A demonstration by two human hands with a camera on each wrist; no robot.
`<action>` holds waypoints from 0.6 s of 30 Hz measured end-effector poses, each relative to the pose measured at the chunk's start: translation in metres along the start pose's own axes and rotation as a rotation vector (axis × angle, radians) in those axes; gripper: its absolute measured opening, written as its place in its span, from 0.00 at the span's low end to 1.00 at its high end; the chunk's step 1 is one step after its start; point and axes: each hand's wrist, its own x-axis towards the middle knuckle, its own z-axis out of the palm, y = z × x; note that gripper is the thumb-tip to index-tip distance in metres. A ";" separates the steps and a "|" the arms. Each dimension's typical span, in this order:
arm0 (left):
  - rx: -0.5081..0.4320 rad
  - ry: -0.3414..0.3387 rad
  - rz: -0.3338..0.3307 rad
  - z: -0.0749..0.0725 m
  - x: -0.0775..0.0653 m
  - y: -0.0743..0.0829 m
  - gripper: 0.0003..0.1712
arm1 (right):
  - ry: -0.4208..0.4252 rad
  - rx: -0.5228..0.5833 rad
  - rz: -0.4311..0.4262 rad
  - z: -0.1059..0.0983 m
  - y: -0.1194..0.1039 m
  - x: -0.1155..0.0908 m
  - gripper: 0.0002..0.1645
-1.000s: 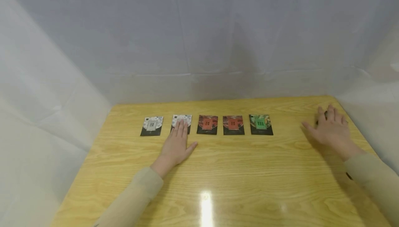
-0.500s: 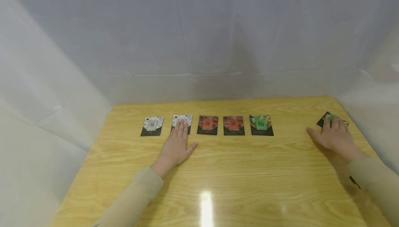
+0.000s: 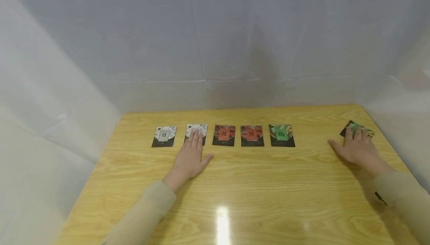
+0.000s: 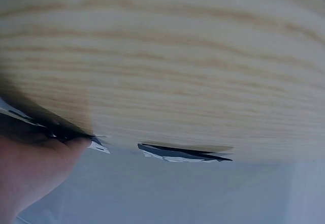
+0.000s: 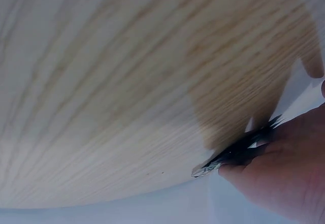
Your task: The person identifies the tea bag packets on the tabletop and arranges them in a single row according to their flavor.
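My left hand [image 3: 188, 161] lies with straight fingers on a flat white-and-black sachet [image 3: 197, 126], covering its middle and lower part. To its left is a matching white-and-black sachet [image 3: 163, 136], which also shows in the left wrist view as a thin sachet [image 4: 177, 154] lying on the wood. Near the far right corner, the extended fingers of my right hand [image 3: 362, 151] rest on a green-and-black sachet [image 3: 347, 127], turned at an angle and partly hidden. In the right wrist view, this sachet [image 5: 238, 152] sits beneath the fingertips, thumb spread away.
Right of the left hand, a red sachet [image 3: 224, 135], another red sachet [image 3: 252, 136] and a green sachet [image 3: 281, 135] continue the row. All lie on a wooden table [image 3: 255, 196]. Pale sheeting [image 3: 161, 50] rises behind the table's back edge and along both sides.
My right hand has lowered slightly and drawn back, so more of the green sachet shows under its fingers. The left hand and the row of sachets have stayed put.
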 end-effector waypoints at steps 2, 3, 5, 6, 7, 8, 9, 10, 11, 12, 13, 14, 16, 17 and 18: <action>-0.002 0.002 0.000 0.000 0.000 0.000 0.53 | 0.002 0.002 -0.006 0.001 -0.001 0.001 0.70; -0.004 0.003 0.000 0.001 0.000 0.000 0.53 | 0.003 0.002 -0.009 0.002 -0.001 0.002 0.70; -0.005 0.006 -0.001 0.001 0.000 0.000 0.53 | 0.011 -0.009 -0.019 0.003 -0.003 0.003 0.70; -0.005 0.008 0.000 0.001 0.001 0.000 0.53 | 0.015 -0.015 -0.024 0.004 -0.004 0.003 0.69; -0.005 0.012 0.000 0.001 0.001 0.000 0.53 | 0.019 -0.017 -0.029 0.004 -0.006 0.002 0.69; -0.005 0.013 0.000 0.002 0.001 -0.001 0.53 | 0.024 -0.023 -0.035 0.004 -0.008 0.002 0.68; -0.005 0.011 -0.001 0.002 0.001 -0.001 0.53 | 0.026 -0.027 -0.041 0.004 -0.009 0.002 0.68; -0.005 0.009 -0.001 0.002 0.001 -0.001 0.53 | 0.028 -0.032 -0.049 0.005 -0.011 0.002 0.67; -0.004 0.005 -0.001 0.002 0.001 -0.001 0.52 | 0.030 -0.036 -0.055 0.005 -0.013 0.001 0.66; -0.002 0.001 0.000 0.003 0.001 -0.001 0.52 | 0.031 -0.039 -0.065 0.005 -0.015 0.001 0.66; -0.004 0.000 0.000 0.003 0.001 -0.001 0.52 | 0.035 -0.043 -0.076 0.006 -0.017 0.002 0.65; -0.004 -0.001 0.001 0.003 0.000 -0.001 0.52 | 0.038 -0.047 -0.086 0.007 -0.019 0.002 0.65; -0.007 0.003 0.005 0.003 0.000 -0.001 0.52 | 0.042 -0.051 -0.109 0.008 -0.022 0.003 0.64; -0.006 0.003 0.005 0.003 0.000 -0.001 0.52 | 0.044 -0.053 -0.122 0.009 -0.024 0.004 0.64; -0.007 0.006 0.006 0.003 0.000 -0.001 0.52 | 0.047 -0.054 -0.134 0.009 -0.026 0.004 0.63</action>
